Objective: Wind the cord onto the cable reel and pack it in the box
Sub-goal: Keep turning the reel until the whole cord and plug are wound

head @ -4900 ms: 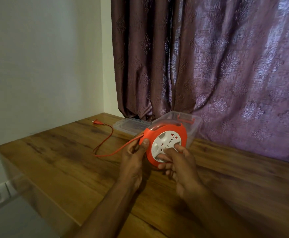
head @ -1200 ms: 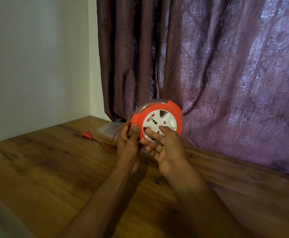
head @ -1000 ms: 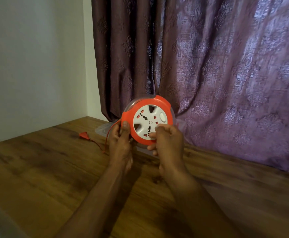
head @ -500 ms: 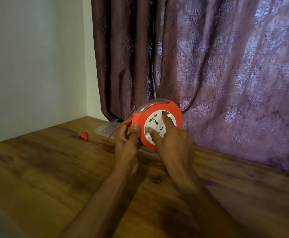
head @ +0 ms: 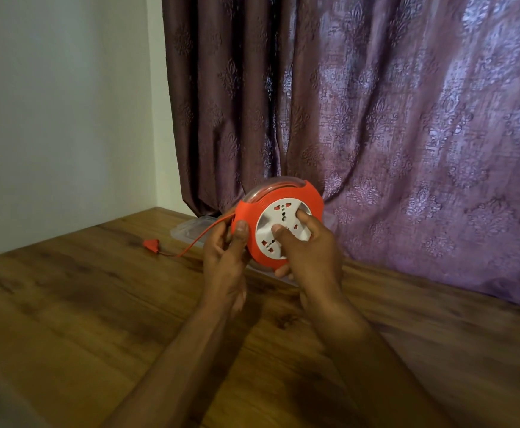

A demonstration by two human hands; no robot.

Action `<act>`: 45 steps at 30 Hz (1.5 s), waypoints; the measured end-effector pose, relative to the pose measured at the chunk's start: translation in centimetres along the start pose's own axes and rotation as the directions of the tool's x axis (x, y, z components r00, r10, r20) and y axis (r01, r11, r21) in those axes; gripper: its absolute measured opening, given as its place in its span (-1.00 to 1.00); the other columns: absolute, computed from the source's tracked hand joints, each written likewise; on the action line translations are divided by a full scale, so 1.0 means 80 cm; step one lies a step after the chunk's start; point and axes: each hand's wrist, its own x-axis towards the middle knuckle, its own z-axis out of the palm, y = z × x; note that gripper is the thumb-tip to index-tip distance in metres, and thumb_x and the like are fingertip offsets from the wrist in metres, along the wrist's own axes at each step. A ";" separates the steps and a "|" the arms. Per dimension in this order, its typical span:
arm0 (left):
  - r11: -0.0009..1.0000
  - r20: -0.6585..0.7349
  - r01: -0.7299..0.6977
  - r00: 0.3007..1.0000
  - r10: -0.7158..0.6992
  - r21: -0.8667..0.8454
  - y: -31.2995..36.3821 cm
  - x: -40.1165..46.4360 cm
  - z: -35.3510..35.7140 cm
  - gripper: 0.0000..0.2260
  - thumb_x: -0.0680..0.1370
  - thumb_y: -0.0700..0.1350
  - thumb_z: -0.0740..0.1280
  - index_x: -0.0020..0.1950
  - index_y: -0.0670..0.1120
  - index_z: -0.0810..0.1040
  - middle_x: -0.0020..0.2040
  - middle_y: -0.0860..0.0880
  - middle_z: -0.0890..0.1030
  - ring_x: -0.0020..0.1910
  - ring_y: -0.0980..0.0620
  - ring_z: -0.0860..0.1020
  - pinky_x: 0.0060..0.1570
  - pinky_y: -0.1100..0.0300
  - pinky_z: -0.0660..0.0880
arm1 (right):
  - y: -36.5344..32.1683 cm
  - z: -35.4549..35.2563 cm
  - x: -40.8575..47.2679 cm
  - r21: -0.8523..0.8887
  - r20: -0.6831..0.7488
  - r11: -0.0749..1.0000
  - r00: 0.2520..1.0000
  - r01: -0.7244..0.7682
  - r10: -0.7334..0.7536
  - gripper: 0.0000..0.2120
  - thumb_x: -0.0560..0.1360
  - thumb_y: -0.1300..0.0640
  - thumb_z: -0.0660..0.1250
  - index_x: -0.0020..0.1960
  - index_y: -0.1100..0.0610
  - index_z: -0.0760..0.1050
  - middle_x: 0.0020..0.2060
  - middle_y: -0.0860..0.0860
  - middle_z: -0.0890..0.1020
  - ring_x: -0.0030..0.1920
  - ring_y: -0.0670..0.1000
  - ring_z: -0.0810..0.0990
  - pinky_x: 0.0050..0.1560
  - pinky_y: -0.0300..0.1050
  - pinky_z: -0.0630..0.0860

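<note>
- Clearly the winding is the step in hand: a short run of orange cord [head: 201, 237] is left out, trailing from the reel's left side down to the plug [head: 151, 244], which lies on the wooden table [head: 98, 304] toward its far left corner.
- To do it well, I judge the loose run should be kept lightly taut and free of kinks, so the plug slides over the wood without snagging at the table's far edge.
- Next, the left hand [head: 224, 261] grips the orange rim of the cable reel [head: 279, 225], thumb pressed on the front and fingers curled behind; it should hold the housing steady and leave the cord's entry slot free.
- Held up off the table, the reel faces the person, tilted a little back.
- Rightward, the right hand [head: 309, 251] presses curled fingertips into the white socket face while its lower fingers cup the reel's underside; steady turns of that face should draw the cord in.
- Behind the reel, at the table's far edge, a clear plastic box [head: 190, 230] lies largely hidden; I cannot tell which part is lid and which is tub.
- A purple patterned curtain [head: 407, 134] hangs just beyond, close enough to brush the reel when it goes into the box.
</note>
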 end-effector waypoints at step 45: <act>0.985 0.135 -0.112 0.986 0.094 0.131 0.003 -0.006 0.005 -0.83 0.56 0.07 0.31 0.10 0.15 0.62 0.08 0.12 0.73 0.10 0.05 0.70 -0.01 0.15 0.66 | 0.001 -0.017 -0.001 -0.685 0.001 0.635 0.873 0.356 -0.489 -0.39 0.46 -0.35 0.22 0.45 -0.21 0.19 -0.07 0.09 0.66 -0.02 0.21 0.61 -0.09 0.01 0.49</act>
